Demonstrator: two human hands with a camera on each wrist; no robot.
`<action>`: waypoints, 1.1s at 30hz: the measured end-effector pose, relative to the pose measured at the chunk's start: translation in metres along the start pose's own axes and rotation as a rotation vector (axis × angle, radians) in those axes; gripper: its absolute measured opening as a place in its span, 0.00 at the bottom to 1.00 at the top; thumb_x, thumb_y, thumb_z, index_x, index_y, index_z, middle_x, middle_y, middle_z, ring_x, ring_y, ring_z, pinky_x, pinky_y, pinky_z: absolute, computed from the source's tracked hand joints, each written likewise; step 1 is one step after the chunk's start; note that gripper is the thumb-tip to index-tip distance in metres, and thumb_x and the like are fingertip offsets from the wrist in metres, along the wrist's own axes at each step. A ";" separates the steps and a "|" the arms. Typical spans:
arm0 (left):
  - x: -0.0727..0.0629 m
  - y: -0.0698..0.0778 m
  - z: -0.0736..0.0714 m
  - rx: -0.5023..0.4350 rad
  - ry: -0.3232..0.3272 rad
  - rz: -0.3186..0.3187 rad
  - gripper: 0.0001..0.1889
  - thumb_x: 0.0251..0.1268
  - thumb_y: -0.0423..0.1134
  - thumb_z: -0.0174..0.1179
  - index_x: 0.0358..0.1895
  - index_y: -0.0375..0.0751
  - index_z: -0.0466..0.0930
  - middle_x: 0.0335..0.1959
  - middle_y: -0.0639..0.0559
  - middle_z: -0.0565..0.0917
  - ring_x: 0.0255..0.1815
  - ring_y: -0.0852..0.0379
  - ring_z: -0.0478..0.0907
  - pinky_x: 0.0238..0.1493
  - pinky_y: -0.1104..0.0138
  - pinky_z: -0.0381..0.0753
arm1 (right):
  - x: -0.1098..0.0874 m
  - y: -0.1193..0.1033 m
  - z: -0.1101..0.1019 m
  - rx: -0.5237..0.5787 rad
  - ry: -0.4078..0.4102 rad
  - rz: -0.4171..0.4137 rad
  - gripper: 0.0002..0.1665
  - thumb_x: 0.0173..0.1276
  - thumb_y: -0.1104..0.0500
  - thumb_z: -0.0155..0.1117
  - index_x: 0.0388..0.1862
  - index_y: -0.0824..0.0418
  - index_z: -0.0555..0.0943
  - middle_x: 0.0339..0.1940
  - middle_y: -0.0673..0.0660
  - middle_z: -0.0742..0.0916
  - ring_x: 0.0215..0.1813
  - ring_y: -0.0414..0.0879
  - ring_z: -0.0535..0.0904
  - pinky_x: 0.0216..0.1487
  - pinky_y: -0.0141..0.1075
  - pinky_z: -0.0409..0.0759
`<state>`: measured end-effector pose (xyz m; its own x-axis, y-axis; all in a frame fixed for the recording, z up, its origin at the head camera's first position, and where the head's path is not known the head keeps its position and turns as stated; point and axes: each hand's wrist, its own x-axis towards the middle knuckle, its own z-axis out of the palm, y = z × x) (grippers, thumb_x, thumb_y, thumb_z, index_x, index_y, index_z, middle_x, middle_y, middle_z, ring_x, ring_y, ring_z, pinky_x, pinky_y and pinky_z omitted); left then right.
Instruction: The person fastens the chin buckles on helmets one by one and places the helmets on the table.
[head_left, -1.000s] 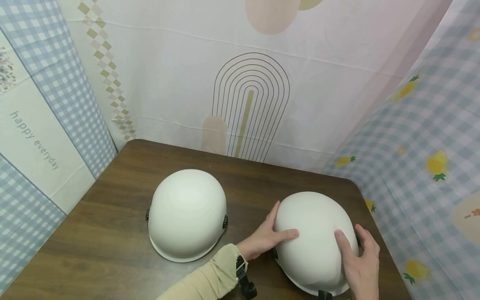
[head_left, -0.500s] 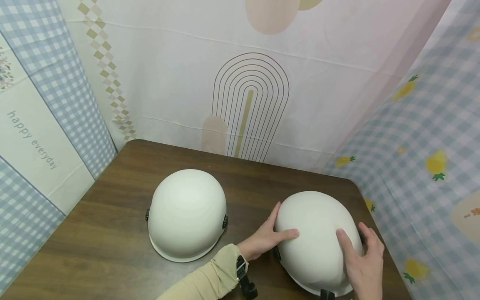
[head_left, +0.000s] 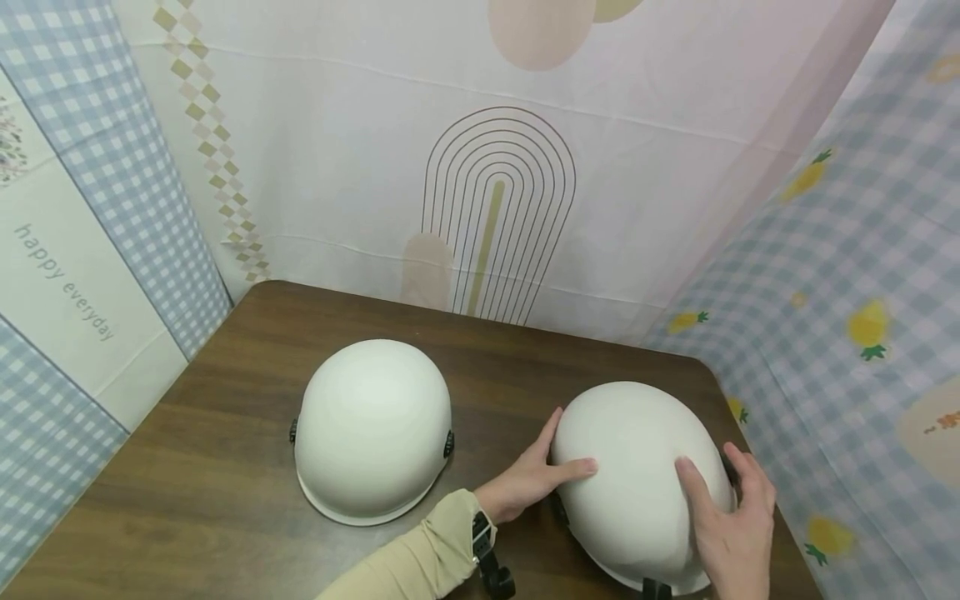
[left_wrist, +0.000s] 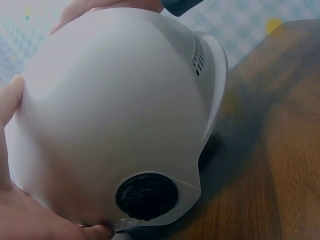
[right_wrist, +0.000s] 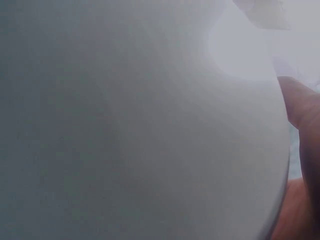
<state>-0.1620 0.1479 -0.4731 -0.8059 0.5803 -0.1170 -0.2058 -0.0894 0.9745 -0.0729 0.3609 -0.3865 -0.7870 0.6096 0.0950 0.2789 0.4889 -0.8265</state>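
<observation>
Two smooth white helmets sit dome up on the brown table. The right helmet (head_left: 637, 483) is between my two hands. My left hand (head_left: 528, 475) grips its left side, thumb on the dome and fingers down the side. On the opposite side my right hand (head_left: 731, 517) holds it, thumb on the dome and fingers around the far edge. A round black knob (left_wrist: 147, 196) and small vent slots (left_wrist: 199, 56) show on this helmet in the left wrist view. Its shell fills most of the right wrist view. The left helmet (head_left: 375, 433) stands untouched, a black knob on each side.
The wooden table (head_left: 225, 467) has rounded back corners. A pale patterned curtain (head_left: 337, 167) hangs behind it, with blue checked cloth (head_left: 810, 333) along the right. A black wrist strap (head_left: 482, 533) sits over my left sleeve.
The right helmet has shifted slightly to the right and turned a little. My right hand has moved right with it, while my left hand has barely moved. The left helmet stays put.
</observation>
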 end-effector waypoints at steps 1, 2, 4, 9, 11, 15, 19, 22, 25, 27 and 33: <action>0.000 0.000 0.000 0.001 0.001 0.000 0.50 0.59 0.58 0.65 0.78 0.69 0.38 0.77 0.53 0.48 0.75 0.51 0.50 0.67 0.51 0.59 | 0.000 0.000 0.000 0.000 0.003 -0.001 0.47 0.64 0.40 0.66 0.76 0.55 0.62 0.79 0.58 0.53 0.76 0.62 0.50 0.67 0.67 0.51; 0.000 0.000 0.000 0.002 0.001 0.000 0.50 0.59 0.58 0.65 0.78 0.69 0.38 0.78 0.53 0.48 0.75 0.51 0.50 0.67 0.51 0.59 | 0.000 0.000 0.000 -0.002 0.005 -0.001 0.47 0.63 0.40 0.66 0.76 0.55 0.62 0.79 0.59 0.53 0.76 0.62 0.50 0.67 0.67 0.51; 0.000 0.000 0.000 0.003 0.004 0.000 0.50 0.59 0.58 0.65 0.78 0.68 0.39 0.78 0.53 0.48 0.75 0.51 0.49 0.68 0.50 0.58 | 0.000 -0.001 -0.001 -0.005 0.010 0.000 0.47 0.63 0.40 0.66 0.76 0.55 0.62 0.79 0.59 0.53 0.76 0.62 0.50 0.67 0.67 0.51; -0.001 -0.001 -0.001 -0.004 0.003 -0.006 0.50 0.59 0.58 0.65 0.78 0.69 0.39 0.78 0.54 0.47 0.76 0.51 0.47 0.68 0.50 0.57 | -0.001 -0.004 0.000 -0.006 0.015 0.004 0.46 0.63 0.39 0.66 0.76 0.54 0.62 0.79 0.58 0.53 0.76 0.63 0.48 0.66 0.68 0.50; 0.000 -0.002 -0.001 -0.009 0.003 -0.012 0.50 0.59 0.58 0.65 0.78 0.68 0.39 0.78 0.53 0.47 0.76 0.50 0.47 0.68 0.49 0.57 | -0.001 -0.004 0.000 -0.008 0.013 0.007 0.47 0.63 0.39 0.66 0.76 0.54 0.62 0.79 0.58 0.53 0.76 0.63 0.48 0.66 0.68 0.50; 0.000 -0.002 0.000 -0.012 0.010 -0.018 0.50 0.59 0.58 0.65 0.78 0.67 0.39 0.78 0.52 0.47 0.76 0.49 0.48 0.68 0.48 0.57 | -0.001 -0.005 0.000 -0.016 0.010 0.010 0.47 0.63 0.39 0.66 0.76 0.53 0.62 0.79 0.58 0.53 0.76 0.64 0.48 0.65 0.69 0.51; 0.000 -0.002 0.001 -0.013 0.021 -0.009 0.51 0.59 0.58 0.65 0.78 0.66 0.39 0.78 0.52 0.48 0.75 0.50 0.50 0.69 0.49 0.56 | -0.001 -0.006 0.000 -0.044 0.003 0.019 0.46 0.63 0.38 0.65 0.76 0.51 0.62 0.77 0.61 0.57 0.74 0.66 0.50 0.60 0.71 0.55; 0.000 -0.001 0.002 -0.021 0.027 -0.001 0.51 0.59 0.59 0.64 0.78 0.65 0.39 0.77 0.51 0.49 0.74 0.51 0.52 0.69 0.50 0.56 | 0.000 -0.007 0.001 -0.065 0.003 0.028 0.46 0.64 0.36 0.63 0.76 0.50 0.61 0.75 0.64 0.60 0.71 0.66 0.52 0.56 0.72 0.57; 0.000 -0.001 0.002 -0.030 0.031 0.000 0.50 0.58 0.58 0.64 0.78 0.64 0.39 0.77 0.51 0.50 0.74 0.51 0.53 0.68 0.51 0.56 | -0.001 -0.007 0.001 -0.045 0.012 0.018 0.45 0.65 0.37 0.64 0.76 0.51 0.63 0.76 0.63 0.59 0.72 0.65 0.52 0.59 0.71 0.55; 0.000 -0.002 0.003 -0.036 0.033 0.000 0.50 0.59 0.58 0.64 0.79 0.64 0.39 0.77 0.50 0.50 0.74 0.51 0.53 0.68 0.50 0.56 | -0.002 -0.007 0.001 -0.028 0.017 0.015 0.44 0.65 0.38 0.64 0.75 0.52 0.63 0.77 0.61 0.57 0.74 0.65 0.50 0.61 0.70 0.54; 0.002 -0.003 0.003 -0.054 0.025 -0.009 0.50 0.59 0.57 0.64 0.78 0.64 0.39 0.77 0.51 0.49 0.74 0.51 0.53 0.69 0.50 0.56 | -0.004 -0.008 0.000 -0.005 0.014 0.017 0.45 0.65 0.39 0.64 0.76 0.52 0.62 0.78 0.58 0.52 0.75 0.65 0.47 0.63 0.71 0.51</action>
<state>-0.1608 0.1516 -0.4759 -0.8176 0.5606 -0.1309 -0.2421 -0.1287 0.9617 -0.0723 0.3545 -0.3805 -0.7747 0.6261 0.0890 0.2948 0.4820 -0.8251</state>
